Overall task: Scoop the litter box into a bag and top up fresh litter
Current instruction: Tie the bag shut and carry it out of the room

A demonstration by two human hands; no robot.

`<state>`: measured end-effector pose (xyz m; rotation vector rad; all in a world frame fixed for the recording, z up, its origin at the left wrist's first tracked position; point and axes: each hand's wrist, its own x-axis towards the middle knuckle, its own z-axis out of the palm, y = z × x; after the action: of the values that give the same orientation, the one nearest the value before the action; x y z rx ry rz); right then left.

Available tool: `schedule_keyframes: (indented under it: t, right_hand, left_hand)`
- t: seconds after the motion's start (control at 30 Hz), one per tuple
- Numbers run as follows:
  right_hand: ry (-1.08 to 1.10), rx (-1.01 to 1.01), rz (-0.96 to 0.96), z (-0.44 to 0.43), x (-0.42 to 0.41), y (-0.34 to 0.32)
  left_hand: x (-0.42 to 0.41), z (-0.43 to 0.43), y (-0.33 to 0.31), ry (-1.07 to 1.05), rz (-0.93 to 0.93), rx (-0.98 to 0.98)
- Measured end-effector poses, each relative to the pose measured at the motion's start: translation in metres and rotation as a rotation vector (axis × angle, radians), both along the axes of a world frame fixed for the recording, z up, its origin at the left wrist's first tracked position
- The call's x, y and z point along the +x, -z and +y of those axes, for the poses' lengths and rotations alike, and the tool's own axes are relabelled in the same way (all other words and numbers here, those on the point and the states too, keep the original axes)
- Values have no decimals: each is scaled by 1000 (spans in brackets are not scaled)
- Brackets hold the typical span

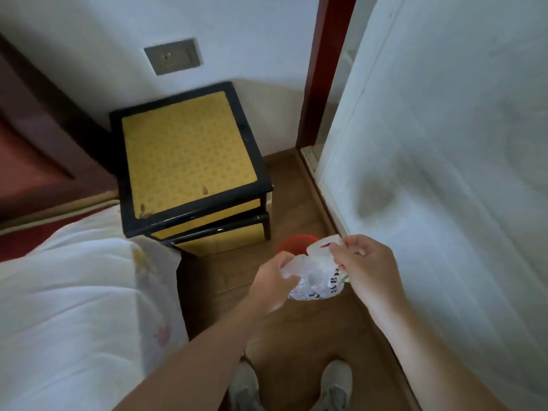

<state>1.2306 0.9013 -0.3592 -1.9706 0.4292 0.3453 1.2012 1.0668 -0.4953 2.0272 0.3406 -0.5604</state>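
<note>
Hands: left (274,281), right (363,266) pinching plastic bag (317,281).

**Between bed and door**

The bag (315,280) was held between the left hand (274,284) and right hand (366,268), with a bin (292,244) on the floor (296,185) just beyond it. Behind the bin stood a bedside cabinet (186,155) against the wall (118,40), with the bed (80,292) to its left and a door (444,143) to the right.

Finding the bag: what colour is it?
The bag is translucent white with dark print; head view.
</note>
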Motion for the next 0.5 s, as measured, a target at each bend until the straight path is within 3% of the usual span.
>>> schedule_keyframes:
  t: [0.27, 0.5]
  right_hand:
    - [13, -43, 7, -14, 45, 145]
    - [-71, -106, 127, -26, 56, 238]
  left_hand:
    - [54, -19, 142, 103, 9, 85]
    - [74, -25, 221, 137, 89, 62]
